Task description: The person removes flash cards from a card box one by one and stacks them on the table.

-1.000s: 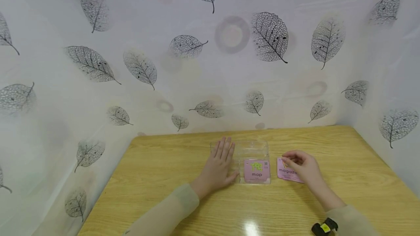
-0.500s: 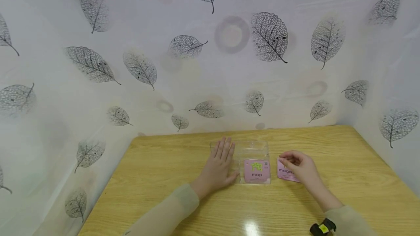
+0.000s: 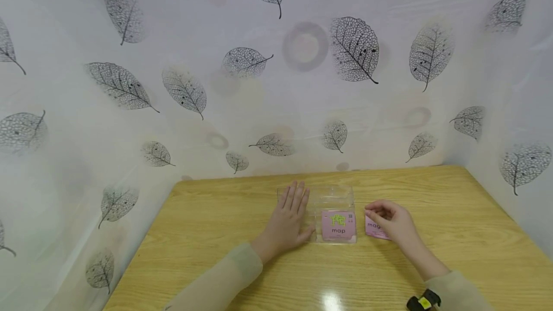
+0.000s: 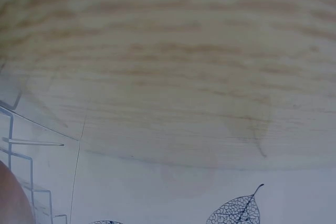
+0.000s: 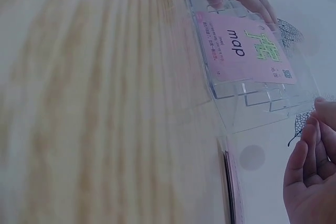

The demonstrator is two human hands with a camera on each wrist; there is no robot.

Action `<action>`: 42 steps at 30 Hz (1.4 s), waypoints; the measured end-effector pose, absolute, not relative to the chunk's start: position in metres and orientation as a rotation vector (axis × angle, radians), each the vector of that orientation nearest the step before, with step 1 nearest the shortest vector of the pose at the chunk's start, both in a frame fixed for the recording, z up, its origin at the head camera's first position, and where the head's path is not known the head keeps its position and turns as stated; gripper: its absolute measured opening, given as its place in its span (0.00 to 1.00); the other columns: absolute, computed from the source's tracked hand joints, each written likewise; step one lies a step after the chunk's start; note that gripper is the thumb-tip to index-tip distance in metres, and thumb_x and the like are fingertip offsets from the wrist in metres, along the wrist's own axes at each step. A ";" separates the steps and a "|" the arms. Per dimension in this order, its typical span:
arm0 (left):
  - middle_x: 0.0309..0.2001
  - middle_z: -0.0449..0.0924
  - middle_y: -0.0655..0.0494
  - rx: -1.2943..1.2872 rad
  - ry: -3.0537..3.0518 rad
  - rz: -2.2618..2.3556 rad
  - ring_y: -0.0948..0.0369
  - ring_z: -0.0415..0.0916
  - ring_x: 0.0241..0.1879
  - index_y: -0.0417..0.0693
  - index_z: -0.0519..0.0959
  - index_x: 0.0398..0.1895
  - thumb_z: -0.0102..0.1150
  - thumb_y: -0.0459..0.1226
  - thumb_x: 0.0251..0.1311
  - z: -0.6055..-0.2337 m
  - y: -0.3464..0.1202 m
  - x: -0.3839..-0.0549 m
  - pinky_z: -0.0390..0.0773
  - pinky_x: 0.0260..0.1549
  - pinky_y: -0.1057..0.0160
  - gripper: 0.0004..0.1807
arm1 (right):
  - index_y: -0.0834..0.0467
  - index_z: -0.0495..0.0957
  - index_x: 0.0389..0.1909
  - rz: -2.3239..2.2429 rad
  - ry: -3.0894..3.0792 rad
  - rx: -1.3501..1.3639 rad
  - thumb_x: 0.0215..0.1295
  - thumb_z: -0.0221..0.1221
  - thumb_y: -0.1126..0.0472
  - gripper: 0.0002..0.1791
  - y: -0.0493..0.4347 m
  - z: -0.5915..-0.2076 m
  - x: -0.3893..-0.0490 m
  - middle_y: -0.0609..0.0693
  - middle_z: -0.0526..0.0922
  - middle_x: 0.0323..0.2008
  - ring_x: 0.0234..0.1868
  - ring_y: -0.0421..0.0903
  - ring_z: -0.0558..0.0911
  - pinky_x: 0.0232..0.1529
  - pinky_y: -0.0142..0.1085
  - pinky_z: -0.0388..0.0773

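Observation:
My left hand [image 3: 285, 222] lies with straight fingers over the left part of a clear plastic stepped holder [image 3: 332, 199]. A pink card marked "map" [image 3: 338, 225] leans in the holder's front right slot, beside my left thumb; its face also shows in the right wrist view. Right of the holder, a pink card [image 3: 376, 232] with lettering starting "mag" tops a small stack [image 5: 231, 187] on the table. My right hand [image 3: 393, 220] is over this card, covering much of it. Its thumb and bent fingertips [image 5: 310, 129] come close together above the stack; whether they pinch anything I cannot tell.
The wooden table [image 3: 207, 234] ends at a pale leaf-patterned curtain [image 3: 276, 104] behind and at both sides. A black strap device [image 3: 424, 300] sits at my right wrist. Thin clear walls of the holder [image 4: 31, 177] appear in the left wrist view.
My right hand has shifted slightly left over the "magazine" card, covering more of its lettering. The left hand, the holder and the "map" card have stayed in place.

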State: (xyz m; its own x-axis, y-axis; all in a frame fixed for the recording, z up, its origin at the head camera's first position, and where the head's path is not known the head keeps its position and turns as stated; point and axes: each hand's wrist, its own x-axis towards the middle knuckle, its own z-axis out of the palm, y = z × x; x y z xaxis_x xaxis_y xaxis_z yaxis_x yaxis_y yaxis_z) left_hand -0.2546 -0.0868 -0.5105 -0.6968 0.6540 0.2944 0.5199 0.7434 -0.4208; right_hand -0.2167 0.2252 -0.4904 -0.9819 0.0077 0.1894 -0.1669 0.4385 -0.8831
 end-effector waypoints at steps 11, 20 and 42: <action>0.86 0.45 0.34 -0.889 -2.539 0.449 0.39 0.51 0.84 0.35 0.47 0.85 0.42 0.69 0.73 -0.509 -0.086 -0.253 0.53 0.85 0.47 0.56 | 0.66 0.87 0.46 1.568 -2.507 0.166 0.69 0.68 0.67 0.09 0.221 -0.494 -0.218 0.49 0.88 0.36 0.32 0.28 0.78 0.33 0.25 0.80; 0.85 0.48 0.34 -0.880 -2.503 0.475 0.40 0.51 0.84 0.35 0.48 0.85 0.41 0.70 0.72 -0.512 -0.087 -0.255 0.54 0.85 0.47 0.56 | 0.65 0.87 0.45 1.555 -2.506 0.182 0.68 0.69 0.66 0.08 0.217 -0.493 -0.217 0.51 0.88 0.36 0.32 0.28 0.78 0.33 0.25 0.81; 0.85 0.48 0.34 -0.878 -2.499 0.461 0.40 0.50 0.85 0.35 0.49 0.85 0.42 0.70 0.72 -0.512 -0.087 -0.255 0.54 0.85 0.47 0.56 | 0.67 0.87 0.44 1.593 -2.524 0.203 0.69 0.68 0.68 0.07 0.208 -0.493 -0.217 0.53 0.87 0.34 0.29 0.31 0.78 0.31 0.27 0.80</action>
State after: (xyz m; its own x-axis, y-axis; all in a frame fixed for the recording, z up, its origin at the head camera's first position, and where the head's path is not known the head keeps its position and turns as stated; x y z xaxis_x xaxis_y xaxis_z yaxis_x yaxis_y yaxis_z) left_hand -0.2551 -0.0867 -0.5123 -0.6962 0.6518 0.3006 0.5017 0.7414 -0.4458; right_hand -0.2165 0.2085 -0.4929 -0.9796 -0.0341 0.1982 -0.1936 0.4270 -0.8833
